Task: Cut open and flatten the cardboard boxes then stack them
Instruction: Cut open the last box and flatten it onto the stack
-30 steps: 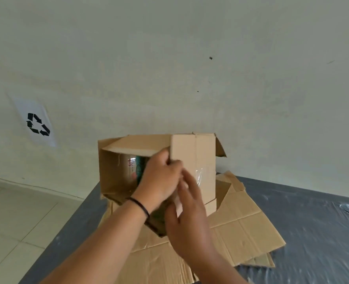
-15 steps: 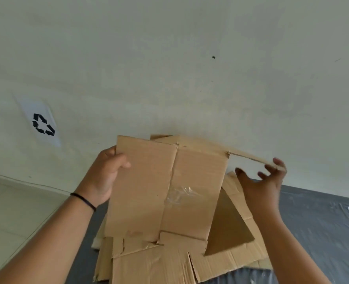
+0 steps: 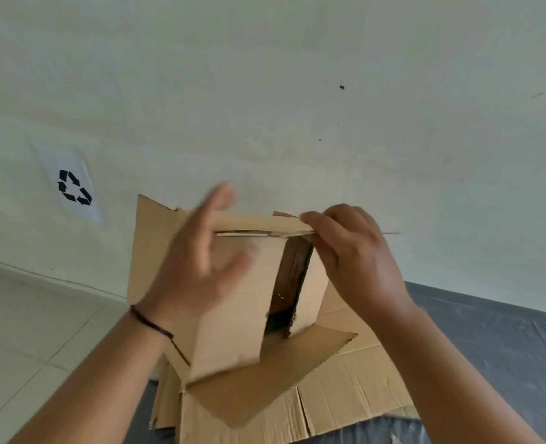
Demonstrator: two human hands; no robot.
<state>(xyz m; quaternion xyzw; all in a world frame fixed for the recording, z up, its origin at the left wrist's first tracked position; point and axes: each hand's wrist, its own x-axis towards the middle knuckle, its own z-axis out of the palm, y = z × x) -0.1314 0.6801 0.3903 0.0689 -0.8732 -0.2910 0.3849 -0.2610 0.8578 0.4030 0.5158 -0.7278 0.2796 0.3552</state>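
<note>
My single head view, worn, faces forward and slightly down from close above the hands; wall (image 3: 297,75) fills the upper frame, table (image 3: 495,331) edge lower right, floor (image 3: 25,315) left.

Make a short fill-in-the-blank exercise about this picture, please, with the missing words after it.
1. The right hand pinches the top edge of the cardboard ____.
2. The box is held above a stack of ____ cardboard.
3. The sign on the wall shows a ____ symbol.
4. The black band is on the ____ wrist.

Missing words: box; flattened; recycling; left
</note>
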